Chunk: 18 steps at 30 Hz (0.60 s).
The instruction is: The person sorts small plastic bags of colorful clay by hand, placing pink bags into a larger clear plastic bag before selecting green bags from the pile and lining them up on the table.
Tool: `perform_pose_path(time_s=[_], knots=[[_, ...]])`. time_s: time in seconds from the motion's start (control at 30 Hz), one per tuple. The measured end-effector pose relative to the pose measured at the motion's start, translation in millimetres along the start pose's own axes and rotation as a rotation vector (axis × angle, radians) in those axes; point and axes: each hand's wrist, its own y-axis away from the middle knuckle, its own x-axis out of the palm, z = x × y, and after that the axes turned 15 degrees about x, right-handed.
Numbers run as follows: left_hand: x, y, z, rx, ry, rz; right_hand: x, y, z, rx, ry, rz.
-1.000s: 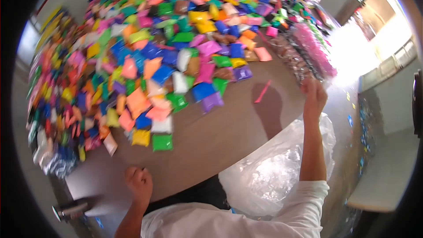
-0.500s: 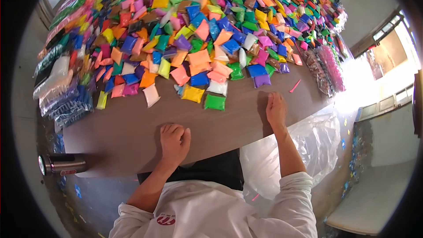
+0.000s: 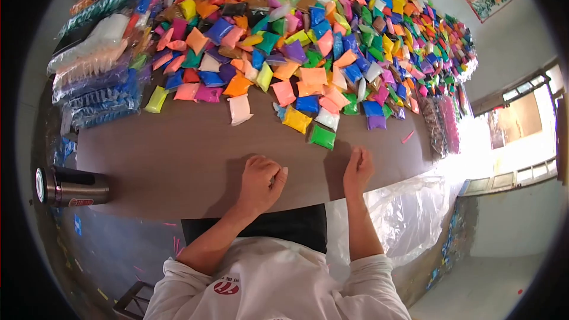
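My left hand (image 3: pixel 262 184) rests on the brown table (image 3: pixel 166 148) near its front edge, with the fingers curled into a loose fist. My right hand (image 3: pixel 358 170) lies a little to the right, its fingers also curled in. Nothing shows in either hand. Just beyond the right hand is a green packet (image 3: pixel 322 137), apart from the fingertips. A yellow packet (image 3: pixel 296 120) and a white packet (image 3: pixel 327 119) lie behind it, at the front of a big heap of small, soft-looking colourful packets (image 3: pixel 284 53).
Bundled clear bags of packets (image 3: pixel 101 92) are stacked at the left. A steel thermos (image 3: pixel 74 187) lies at the table's left end. A small pink strip (image 3: pixel 407 137) is on the right, near brown and pink bags (image 3: pixel 443 124). Clear plastic sheeting (image 3: pixel 409 219) hangs below the right edge.
My view has shifted, so the heap appears further right. My two hands have come closer together, the right one moving back from beside the purple packet. Both remain curled.
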Motion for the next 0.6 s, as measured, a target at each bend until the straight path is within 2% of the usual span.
perform_pose_path(time_s=[0.1,0.2,0.3,0.4,0.5,0.6], knots=[[-1,2,2,0.008,-0.007,0.023,17,7,27,-0.452,0.127,-0.076],[-3,1,2,0.005,-0.025,0.057,30,6,41,-0.491,0.185,0.064],[-2,0,2,0.024,-0.051,0.056,38,4,46,-0.451,0.361,0.098],[-1,1,3,-0.001,-0.038,0.073,28,10,54,-0.289,0.423,0.18],[-3,-2,0,-0.023,-0.024,0.076,22,19,48,-0.187,0.271,0.249],[-3,-3,1,-0.004,-0.041,0.098,16,29,46,-0.033,0.311,0.337]])
